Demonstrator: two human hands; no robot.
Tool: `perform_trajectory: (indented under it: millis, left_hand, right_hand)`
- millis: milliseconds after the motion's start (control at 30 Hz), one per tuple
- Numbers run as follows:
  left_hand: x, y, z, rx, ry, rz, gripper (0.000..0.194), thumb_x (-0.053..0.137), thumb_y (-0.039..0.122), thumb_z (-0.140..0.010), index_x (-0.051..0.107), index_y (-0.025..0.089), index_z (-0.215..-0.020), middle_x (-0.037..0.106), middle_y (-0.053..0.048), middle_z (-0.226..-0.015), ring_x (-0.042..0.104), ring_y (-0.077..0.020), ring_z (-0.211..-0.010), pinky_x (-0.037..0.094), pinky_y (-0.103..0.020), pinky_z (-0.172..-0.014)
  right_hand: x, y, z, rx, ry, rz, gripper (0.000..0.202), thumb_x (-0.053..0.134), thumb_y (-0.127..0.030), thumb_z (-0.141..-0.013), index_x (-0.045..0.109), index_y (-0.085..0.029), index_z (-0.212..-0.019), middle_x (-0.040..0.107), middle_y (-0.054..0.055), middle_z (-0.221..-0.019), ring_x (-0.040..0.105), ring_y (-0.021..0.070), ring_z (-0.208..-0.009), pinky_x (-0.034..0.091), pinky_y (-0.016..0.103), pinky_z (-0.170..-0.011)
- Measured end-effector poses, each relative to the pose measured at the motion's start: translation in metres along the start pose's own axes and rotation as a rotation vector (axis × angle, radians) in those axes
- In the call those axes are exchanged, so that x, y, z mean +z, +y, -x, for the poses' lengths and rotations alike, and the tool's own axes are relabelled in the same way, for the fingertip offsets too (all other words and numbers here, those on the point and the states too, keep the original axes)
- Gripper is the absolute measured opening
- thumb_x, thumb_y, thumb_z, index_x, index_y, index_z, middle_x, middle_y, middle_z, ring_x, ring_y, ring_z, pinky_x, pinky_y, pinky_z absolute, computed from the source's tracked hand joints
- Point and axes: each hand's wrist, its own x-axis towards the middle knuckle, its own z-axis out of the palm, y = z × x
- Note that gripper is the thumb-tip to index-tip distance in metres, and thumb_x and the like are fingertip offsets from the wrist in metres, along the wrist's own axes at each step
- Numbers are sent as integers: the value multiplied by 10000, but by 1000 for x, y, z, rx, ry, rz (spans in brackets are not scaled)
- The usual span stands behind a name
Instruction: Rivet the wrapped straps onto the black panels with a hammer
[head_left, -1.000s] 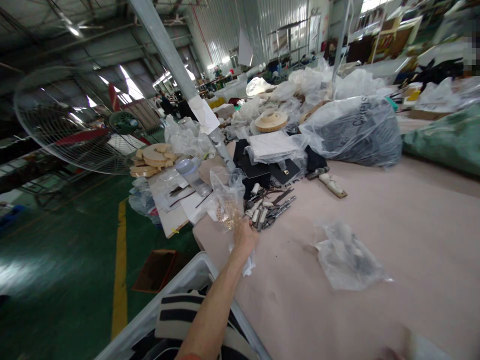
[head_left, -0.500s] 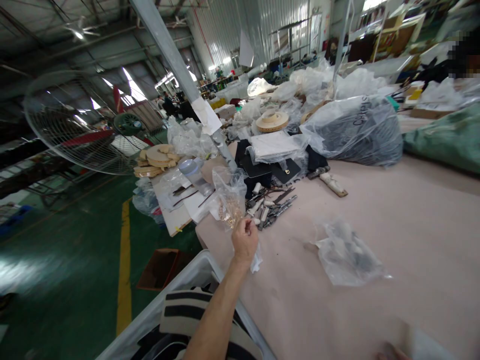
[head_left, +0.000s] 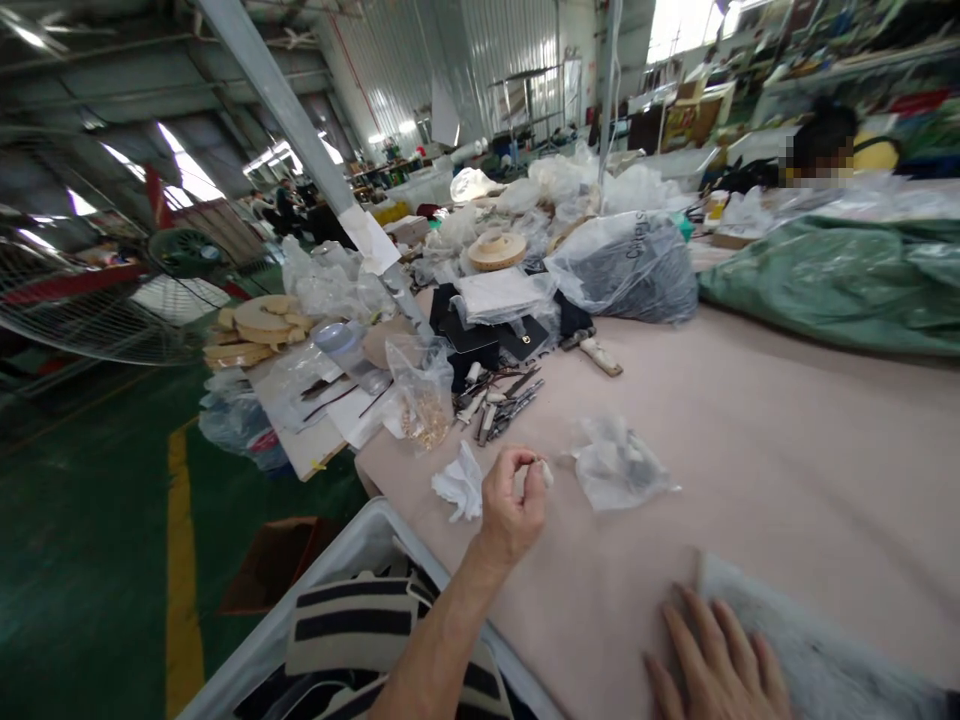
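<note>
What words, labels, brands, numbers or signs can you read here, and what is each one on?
"Chrys", or something close, on the big clear plastic bag; the last letters are unclear.
Sheet of paper on the slanted pole: no text readable.
Anything farther back is too small or blurred to read.

This single view looks out from my head, facing forward and down across the tabletop (head_left: 780, 430), and reaches wide into the workshop behind it. My left grip (head_left: 514, 505) shows near the middle, its forearm rising from the bottom edge, and my right grip (head_left: 720, 655) lies close to the camera at lower right (partly cut off by the frame). The white bin (head_left: 300, 588) is near and low, the fan (head_left: 184, 252) runs off the left edge, and the metal wall (head_left: 405, 60) stands far off at the top.
</note>
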Motion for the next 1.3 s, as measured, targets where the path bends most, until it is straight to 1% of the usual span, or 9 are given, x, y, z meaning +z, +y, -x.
perform_trajectory:
  millis: [200,400,567,800,967,1067,1167,1233,1300]
  left_hand:
    - [6,35,6,271,-20,-40,83,502,153,-922,531,207,-978,690,-52,-926,681,-135,-907,564,-259,-839]
    - [19,76,34,301,-125,34,102,529,146,-914,542,204,-998,679,-50,-913,687,-136,-892,579,-258,-825]
    - [39,118,71,315,-227,141,108,557,135,-903,558,201,-988,681,-46,-928,692,-138,-902,584,-257,-833]
    - [65,153,117,300,-355,248,96,551,155,-914,590,203,-988,690,-39,-928,687,-131,-894,588,-250,-825]
    - [78,165,139,218,-517,270,222,537,212,-942,653,212,-1131,715,-78,-1124,682,-177,-1076,575,-328,-968]
    - [89,172,149,164,-622,310,210,536,260,-949,678,225,-1100,733,-65,-1107,696,-179,-1040,579,-316,-938]
    - [108,176,156,-6,-660,361,201,512,340,-967,658,212,-1016,746,-41,-928,706,-159,-843,582,-275,-778]
    - [126,177,158,-110,-658,379,227,485,380,-977,624,203,-1000,743,-36,-875,698,-157,-783,567,-272,-731]
    - [148,175,158,-98,-688,345,234,464,378,-981,611,199,-1015,741,-47,-908,699,-168,-828,561,-292,-769]
  right_hand:
    - [-27,-5,-14,143,19,-243,398,556,-438,-908,664,-217,-1221,604,126,-1373,511,396,-1297,419,655,-1043]
    - [-81,-19,-44,471,-3,-894,460,522,-424,-952,522,-223,-1366,595,127,-1355,668,235,-1098,571,419,-944]
    - [-119,-25,-53,495,53,-1122,424,593,-379,-921,555,-233,-1317,683,89,-1203,692,200,-953,571,364,-873]
    - [-138,-10,-15,530,236,-1007,258,505,-322,-956,675,-205,-1109,730,58,-985,671,187,-865,540,315,-804]
    - [-146,3,12,531,268,-815,251,417,-305,-980,642,-194,-991,699,62,-885,633,177,-781,497,294,-706]
    - [-153,9,27,538,232,-686,250,393,-270,-977,625,-191,-929,677,54,-803,617,174,-721,478,290,-668]
    - [-172,21,43,559,217,-606,213,467,-249,-948,645,-183,-1045,708,70,-910,647,187,-775,500,309,-725]
    - [-190,38,55,610,294,-585,244,513,-268,-942,642,-192,-1134,714,71,-985,656,185,-816,508,314,-769]
    - [-207,67,64,713,380,-591,250,522,-307,-947,655,-194,-1125,710,60,-955,646,174,-795,505,307,-755]
